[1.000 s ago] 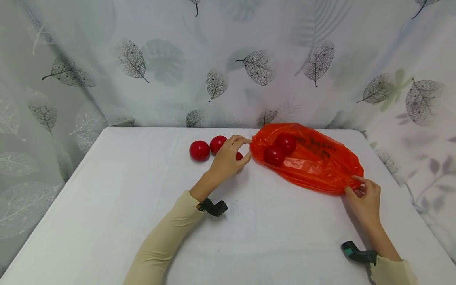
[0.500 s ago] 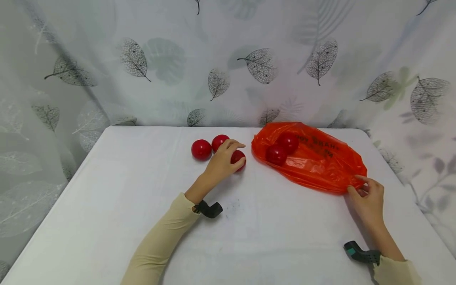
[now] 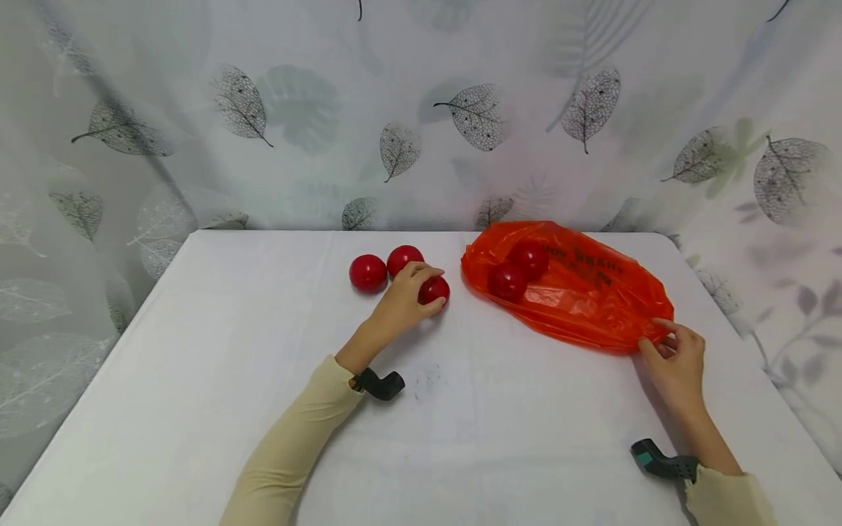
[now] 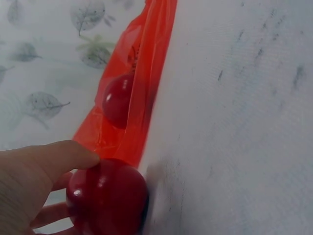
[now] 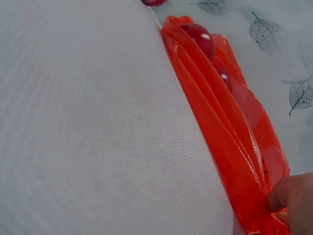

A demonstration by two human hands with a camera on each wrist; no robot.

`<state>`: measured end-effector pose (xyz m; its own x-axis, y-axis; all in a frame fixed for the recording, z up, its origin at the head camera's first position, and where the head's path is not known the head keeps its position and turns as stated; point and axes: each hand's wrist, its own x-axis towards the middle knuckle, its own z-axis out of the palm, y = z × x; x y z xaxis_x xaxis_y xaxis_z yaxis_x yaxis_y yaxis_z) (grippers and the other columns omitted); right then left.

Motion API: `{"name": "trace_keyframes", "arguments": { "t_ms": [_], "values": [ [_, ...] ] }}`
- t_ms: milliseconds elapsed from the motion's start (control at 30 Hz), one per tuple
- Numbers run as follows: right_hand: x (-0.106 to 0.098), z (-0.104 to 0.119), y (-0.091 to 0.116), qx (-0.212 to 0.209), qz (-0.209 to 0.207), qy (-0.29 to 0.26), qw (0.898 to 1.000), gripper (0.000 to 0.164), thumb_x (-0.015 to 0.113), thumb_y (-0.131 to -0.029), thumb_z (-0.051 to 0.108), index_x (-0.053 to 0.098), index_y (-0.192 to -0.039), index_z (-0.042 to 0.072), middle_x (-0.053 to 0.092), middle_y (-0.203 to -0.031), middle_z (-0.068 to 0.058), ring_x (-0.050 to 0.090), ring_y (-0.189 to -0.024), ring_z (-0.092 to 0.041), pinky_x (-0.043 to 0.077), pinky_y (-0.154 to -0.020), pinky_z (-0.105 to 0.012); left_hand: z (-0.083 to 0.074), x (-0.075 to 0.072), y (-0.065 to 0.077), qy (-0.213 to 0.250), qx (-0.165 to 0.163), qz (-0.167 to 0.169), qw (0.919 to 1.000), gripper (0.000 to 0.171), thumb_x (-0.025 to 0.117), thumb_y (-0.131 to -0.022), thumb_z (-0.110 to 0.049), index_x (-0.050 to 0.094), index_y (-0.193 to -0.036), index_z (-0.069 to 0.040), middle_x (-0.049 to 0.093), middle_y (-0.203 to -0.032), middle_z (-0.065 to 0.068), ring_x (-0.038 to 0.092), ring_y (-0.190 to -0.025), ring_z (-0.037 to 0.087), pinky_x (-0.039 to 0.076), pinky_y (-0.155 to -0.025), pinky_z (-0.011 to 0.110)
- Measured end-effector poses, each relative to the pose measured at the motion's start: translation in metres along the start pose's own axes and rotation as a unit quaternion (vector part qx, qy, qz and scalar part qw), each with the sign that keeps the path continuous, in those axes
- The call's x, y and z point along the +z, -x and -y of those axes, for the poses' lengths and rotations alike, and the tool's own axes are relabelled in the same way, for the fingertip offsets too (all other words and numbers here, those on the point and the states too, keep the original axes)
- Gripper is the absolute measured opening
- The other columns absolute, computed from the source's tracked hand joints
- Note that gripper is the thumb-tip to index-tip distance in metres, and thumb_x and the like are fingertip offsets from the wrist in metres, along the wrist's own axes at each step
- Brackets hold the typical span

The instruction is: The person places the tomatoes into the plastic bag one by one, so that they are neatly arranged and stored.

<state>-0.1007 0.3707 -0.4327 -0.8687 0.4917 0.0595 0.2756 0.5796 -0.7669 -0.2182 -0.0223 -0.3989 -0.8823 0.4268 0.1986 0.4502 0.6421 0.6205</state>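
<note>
My left hand holds a glossy, dark red round fruit between thumb and fingers, close over the table. In the left wrist view the thumb lies on top of this fruit, with fingers behind it. Two similar red fruits, one nearer and one farther, sit just left of that hand. To the right lies an orange-red plastic bag, its mouth toward the left; two more red fruits are inside. At the bag's right end, my right hand pinches its edge between thumb and fingers.
A white cloth covers the table, with faint dark marks in front of the left hand. Behind the table's back edge hangs a leaf-patterned curtain. Each wrist wears a dark camera band.
My left hand has drawn back left from beside the bag's mouth and its fingers have closed around the third loose fruit. The right hand keeps its pinch on the bag.
</note>
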Motion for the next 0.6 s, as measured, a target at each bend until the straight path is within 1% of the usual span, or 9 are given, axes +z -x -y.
{"name": "trace_keyframes", "arguments": {
  "t_ms": [133, 233, 300, 367, 433, 500, 600],
  "values": [
    [0.0, 0.0, -0.001, 0.007, 0.004, 0.002, 1.0, 0.044, 0.052, -0.095, 0.017, 0.047, -0.135, -0.001, 0.029, -0.14, -0.021, 0.037, -0.094, -0.004, 0.036, -0.074, 0.001, 0.0, 0.0, 0.0, -0.004, 0.002, 0.007, 1.0, 0.049, 0.077, -0.083, -0.019, 0.06, -0.128, -0.008, 0.052, -0.131, 0.014, 0.048, -0.124, 0.029, 0.052, -0.095, 0.047],
    [0.0, 0.0, -0.001, 0.008, 0.002, 0.006, 1.0, 0.044, 0.052, -0.096, 0.018, 0.047, -0.136, 0.0, 0.03, -0.141, -0.02, 0.037, -0.094, -0.004, 0.037, -0.076, 0.0, 0.001, 0.001, 0.0, -0.009, 0.01, 0.005, 0.9999, 0.049, 0.078, -0.082, -0.019, 0.061, -0.126, -0.009, 0.052, -0.131, 0.014, 0.048, -0.124, 0.03, 0.052, -0.095, 0.047],
    [0.001, -0.001, -0.001, 0.003, -0.001, 0.002, 1.0, 0.044, 0.052, -0.095, 0.017, 0.048, -0.135, -0.001, 0.031, -0.139, -0.02, 0.038, -0.093, -0.003, 0.036, -0.076, 0.001, 0.002, 0.003, 0.002, -0.011, 0.012, 0.001, 0.9999, 0.048, 0.078, -0.082, -0.019, 0.062, -0.125, -0.009, 0.053, -0.13, 0.014, 0.049, -0.123, 0.03, 0.052, -0.094, 0.047],
    [0.001, -0.002, -0.001, -0.002, -0.003, -0.001, 1.0, 0.043, 0.053, -0.095, 0.016, 0.048, -0.134, -0.002, 0.031, -0.139, -0.021, 0.038, -0.092, -0.005, 0.035, -0.074, 0.002, 0.002, 0.004, 0.002, -0.013, 0.016, -0.006, 0.9998, 0.048, 0.079, -0.081, -0.019, 0.062, -0.124, -0.01, 0.053, -0.129, 0.014, 0.05, -0.121, 0.031, 0.052, -0.094, 0.047],
    [0.001, -0.003, -0.001, -0.006, -0.001, -0.002, 1.0, 0.043, 0.054, -0.095, 0.015, 0.048, -0.134, -0.003, 0.031, -0.137, -0.023, 0.039, -0.093, -0.008, 0.031, -0.071, 0.003, 0.0, 0.006, 0.002, -0.012, 0.017, -0.012, 0.9997, 0.049, 0.08, -0.079, -0.021, 0.063, -0.124, -0.01, 0.054, -0.128, 0.014, 0.051, -0.121, 0.031, 0.053, -0.093, 0.047],
    [0.001, -0.004, -0.001, -0.008, 0.001, -0.002, 1.0, 0.043, 0.054, -0.095, 0.015, 0.048, -0.134, -0.003, 0.031, -0.137, -0.024, 0.04, -0.095, -0.012, 0.031, -0.071, 0.003, -0.002, 0.007, 0.001, -0.008, 0.021, -0.021, 0.9995, 0.049, 0.08, -0.078, -0.022, 0.063, -0.123, -0.01, 0.055, -0.128, 0.013, 0.052, -0.12, 0.031, 0.053, -0.093, 0.047],
    [-0.002, -0.004, -0.002, -0.015, -0.002, -0.006, 1.0, 0.043, 0.054, -0.095, 0.015, 0.048, -0.134, -0.003, 0.03, -0.137, -0.025, 0.041, -0.098, -0.017, 0.03, -0.071, 0.004, -0.008, 0.009, -0.003, -0.002, 0.037, -0.035, 0.9987, 0.049, 0.08, -0.078, -0.023, 0.063, -0.123, -0.011, 0.055, -0.128, 0.012, 0.051, -0.121, 0.03, 0.053, -0.092, 0.047]
  ]
}}
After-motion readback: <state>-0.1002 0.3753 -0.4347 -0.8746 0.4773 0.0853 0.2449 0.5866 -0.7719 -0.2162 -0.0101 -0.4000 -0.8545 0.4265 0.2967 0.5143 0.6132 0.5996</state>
